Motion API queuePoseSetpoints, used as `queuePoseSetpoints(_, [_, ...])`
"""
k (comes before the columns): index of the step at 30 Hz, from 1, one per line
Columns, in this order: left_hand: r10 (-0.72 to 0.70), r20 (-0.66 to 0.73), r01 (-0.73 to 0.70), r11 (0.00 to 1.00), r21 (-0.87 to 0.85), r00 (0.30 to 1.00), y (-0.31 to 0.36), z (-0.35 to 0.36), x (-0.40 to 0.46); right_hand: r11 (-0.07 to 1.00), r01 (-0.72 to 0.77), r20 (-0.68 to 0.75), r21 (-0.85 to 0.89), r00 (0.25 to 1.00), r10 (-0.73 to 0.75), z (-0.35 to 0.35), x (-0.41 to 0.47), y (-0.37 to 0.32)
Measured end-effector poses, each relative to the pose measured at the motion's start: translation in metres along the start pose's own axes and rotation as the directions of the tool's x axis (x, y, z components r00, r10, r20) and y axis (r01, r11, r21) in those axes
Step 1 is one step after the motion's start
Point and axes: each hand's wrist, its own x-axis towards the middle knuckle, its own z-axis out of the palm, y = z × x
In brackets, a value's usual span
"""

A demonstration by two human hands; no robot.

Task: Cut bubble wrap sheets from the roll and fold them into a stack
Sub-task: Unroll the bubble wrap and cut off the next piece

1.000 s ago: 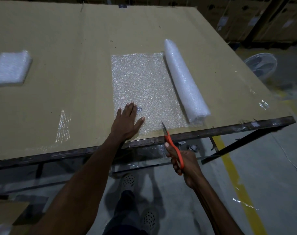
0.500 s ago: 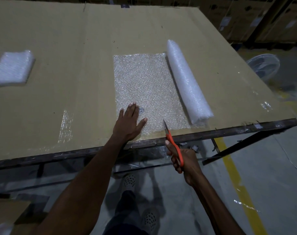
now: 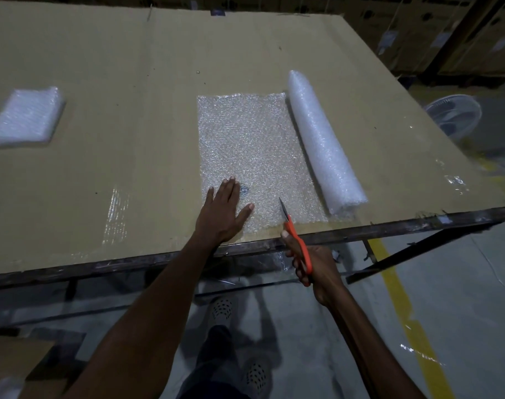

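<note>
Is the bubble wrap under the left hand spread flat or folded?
Spread flat: the sheet lies in one layer on the table, beside the roll, with the left hand pressing it.

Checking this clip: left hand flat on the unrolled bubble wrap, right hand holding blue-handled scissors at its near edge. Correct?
Not quite. The head view shows orange-handled scissors, not blue. Otherwise right: the left hand lies flat on the unrolled bubble wrap sheet, and the right hand holds the scissors at its near edge.

No readable text, label or number on any surface; distant cartons' markings illegible
</note>
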Motion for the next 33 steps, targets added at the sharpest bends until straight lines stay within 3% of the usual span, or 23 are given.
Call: queuePoseSetpoints(33, [0.002, 0.01, -0.002, 1.0, -0.005, 1.0, 0.0, 0.0, -0.001, 1.0, 0.003, -0.005, -0.02, 1.0, -0.003, 0.012, 0.021, -0.022])
